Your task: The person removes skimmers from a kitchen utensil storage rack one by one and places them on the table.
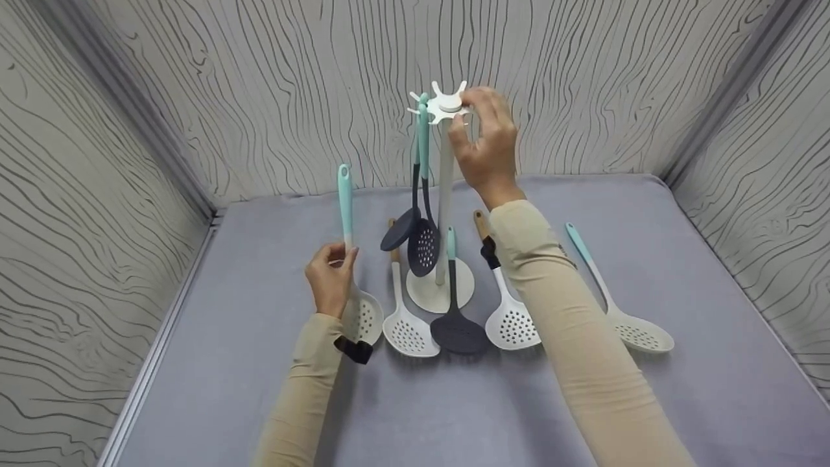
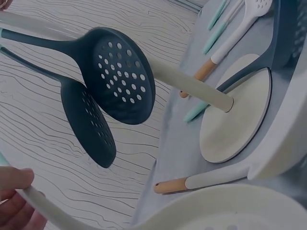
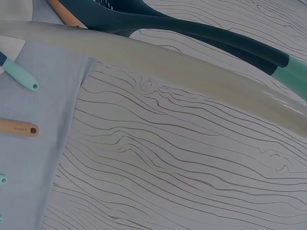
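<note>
My left hand [image 1: 331, 279] pinches a white skimmer with a teal handle [image 1: 345, 198], held upright at its neck. Its perforated bowl [image 1: 367, 318] hangs low, partly behind the hand and wrist. A utensil stand [image 1: 446, 168] rises in the middle, topped by a white ring of hooks. My right hand [image 1: 487, 139] grips the edge of that hook ring between thumb and fingers. From the left hooks hang two dark perforated utensils with teal handles, one a round skimmer [image 2: 120, 76], the other [image 2: 88, 124] turned more edge-on.
Around the stand's round base [image 1: 421, 295] lie a white slotted turner [image 1: 408, 334] with a wooden handle, a dark utensil [image 1: 459, 334], a white skimmer [image 1: 512, 324], and a teal-handled white utensil [image 1: 642, 334]. The right forearm hides part of the grey cloth [image 1: 214, 363]. Wood-patterned walls enclose it.
</note>
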Available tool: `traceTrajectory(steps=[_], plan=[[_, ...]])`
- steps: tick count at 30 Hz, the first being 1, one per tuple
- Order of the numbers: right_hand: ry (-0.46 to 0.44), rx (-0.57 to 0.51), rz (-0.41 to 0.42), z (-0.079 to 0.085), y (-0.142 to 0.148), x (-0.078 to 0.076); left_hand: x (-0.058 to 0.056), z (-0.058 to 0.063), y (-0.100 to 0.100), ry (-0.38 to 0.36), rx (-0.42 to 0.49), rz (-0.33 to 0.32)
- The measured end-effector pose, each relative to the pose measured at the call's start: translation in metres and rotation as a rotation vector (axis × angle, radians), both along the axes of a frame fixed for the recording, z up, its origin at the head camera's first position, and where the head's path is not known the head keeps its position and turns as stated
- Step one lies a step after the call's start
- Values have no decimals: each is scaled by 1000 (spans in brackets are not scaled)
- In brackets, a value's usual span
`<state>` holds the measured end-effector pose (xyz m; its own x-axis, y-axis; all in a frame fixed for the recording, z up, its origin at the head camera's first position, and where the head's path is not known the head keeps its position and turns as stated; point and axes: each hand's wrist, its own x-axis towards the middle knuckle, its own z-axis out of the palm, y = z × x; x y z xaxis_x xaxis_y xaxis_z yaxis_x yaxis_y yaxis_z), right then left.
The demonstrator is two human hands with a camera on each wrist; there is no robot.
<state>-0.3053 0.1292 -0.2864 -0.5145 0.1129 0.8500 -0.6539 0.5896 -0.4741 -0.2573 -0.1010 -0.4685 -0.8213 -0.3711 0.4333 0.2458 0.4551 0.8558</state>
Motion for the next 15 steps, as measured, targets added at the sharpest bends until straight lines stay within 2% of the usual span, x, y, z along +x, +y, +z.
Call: traceTrajectory(steps=[15], plan=[[14, -6, 4, 0, 0, 0, -8, -14, -4, -146, 30, 11]])
